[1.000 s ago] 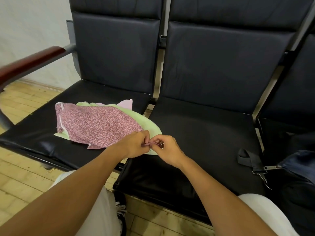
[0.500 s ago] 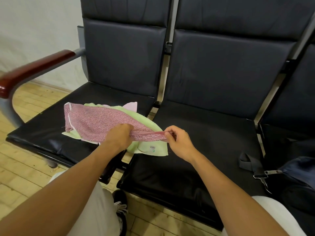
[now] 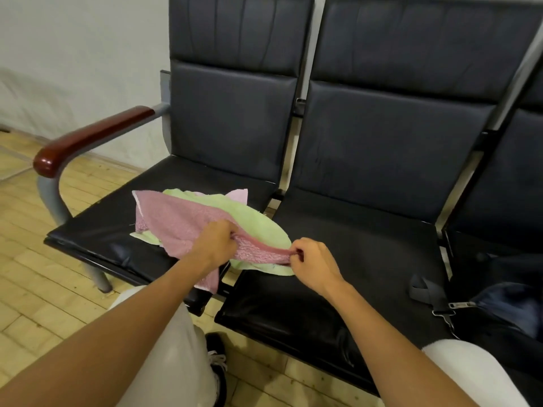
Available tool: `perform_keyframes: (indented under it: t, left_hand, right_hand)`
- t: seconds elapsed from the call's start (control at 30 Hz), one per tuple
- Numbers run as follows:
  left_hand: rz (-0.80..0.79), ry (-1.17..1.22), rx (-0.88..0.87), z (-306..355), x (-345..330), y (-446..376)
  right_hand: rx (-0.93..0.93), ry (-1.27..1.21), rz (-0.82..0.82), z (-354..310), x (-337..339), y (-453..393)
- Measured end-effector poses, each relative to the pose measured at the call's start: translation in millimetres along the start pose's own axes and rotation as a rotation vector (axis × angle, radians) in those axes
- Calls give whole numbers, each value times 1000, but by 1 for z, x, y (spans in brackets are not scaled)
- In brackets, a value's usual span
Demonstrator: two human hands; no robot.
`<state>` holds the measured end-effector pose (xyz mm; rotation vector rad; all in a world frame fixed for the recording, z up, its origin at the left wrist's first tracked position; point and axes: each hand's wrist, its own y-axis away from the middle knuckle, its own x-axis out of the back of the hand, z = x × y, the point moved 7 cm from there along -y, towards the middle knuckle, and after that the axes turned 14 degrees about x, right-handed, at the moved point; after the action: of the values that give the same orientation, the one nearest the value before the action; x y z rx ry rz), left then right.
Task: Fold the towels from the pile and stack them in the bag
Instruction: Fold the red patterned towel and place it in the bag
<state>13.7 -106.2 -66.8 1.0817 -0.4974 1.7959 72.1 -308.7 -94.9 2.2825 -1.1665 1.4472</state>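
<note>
On the black bench seats, a pile of towels lies across the left seat's front right corner, a green towel beneath. Atop it, the pink towel stretches between both hands: left hand bunches its middle, right hand pinches its end. At far right sits the dark bag.

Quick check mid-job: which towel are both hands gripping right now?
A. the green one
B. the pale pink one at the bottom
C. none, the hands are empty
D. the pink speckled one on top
D: the left hand and right hand each pinch an edge of the pink towel, stretching it over the green towel that lies beneath.
</note>
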Motion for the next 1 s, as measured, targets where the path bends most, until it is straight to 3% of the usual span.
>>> perform_keyframes:
  t: [0.17,0.33,0.53,0.7,0.77,1.0]
  left_hand:
    - [-174,29,-85,27,14,20]
    - [-229,68,-162,60,54,39]
    - [-210,33,-247,96,103,56]
    - [-73,-10,-324,132,141,72]
    - [-55,-12,-373,149,156,83]
    - [-68,-41,-579,207,176,133]
  right_hand:
    - [-102,-313,57,-32,-12,6]
    - [-122,-705,275,-70,15,5]
    - [-148,-777,354,-93,81,12]
    - [-70,-702,273,-107,135,22]
    - [-28,-540,230,-110,159,29]
    - [71,-44,357,-136,247,62]
